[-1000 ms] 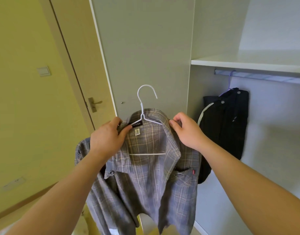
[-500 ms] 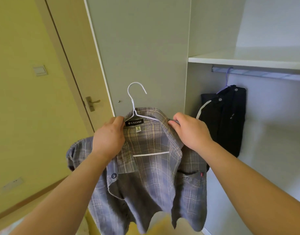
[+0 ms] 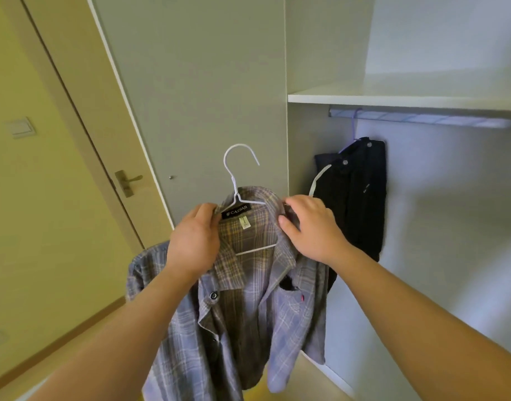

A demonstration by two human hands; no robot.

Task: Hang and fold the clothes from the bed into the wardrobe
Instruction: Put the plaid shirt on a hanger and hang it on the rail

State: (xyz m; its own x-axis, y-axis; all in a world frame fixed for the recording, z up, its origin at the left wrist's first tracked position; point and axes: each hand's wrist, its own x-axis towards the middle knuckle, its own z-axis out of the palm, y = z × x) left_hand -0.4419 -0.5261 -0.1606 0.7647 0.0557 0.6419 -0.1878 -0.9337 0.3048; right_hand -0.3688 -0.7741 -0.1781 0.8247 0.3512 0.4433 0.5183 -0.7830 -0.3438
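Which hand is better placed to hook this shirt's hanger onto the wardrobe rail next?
Probably the right hand: it grips the shirt on the side nearest the rail. The left hand would have to reach across.

Shirt (image 3: 248,319): grey-blue plaid, tan and pale lines; inside browner. Neck label (image 3: 236,212): black, white lettering. Pocket tab (image 3: 302,298): red. Hanger (image 3: 234,175) in shirt: white. Right of shirt: black garment (image 3: 361,198), white stripe (image 3: 318,180), lilac hook (image 3: 355,123). Behind shirt: grey wardrobe door (image 3: 205,82). Left of shirt: beige room door (image 3: 83,117), brass handle (image 3: 127,180), yellow wall (image 3: 31,212).
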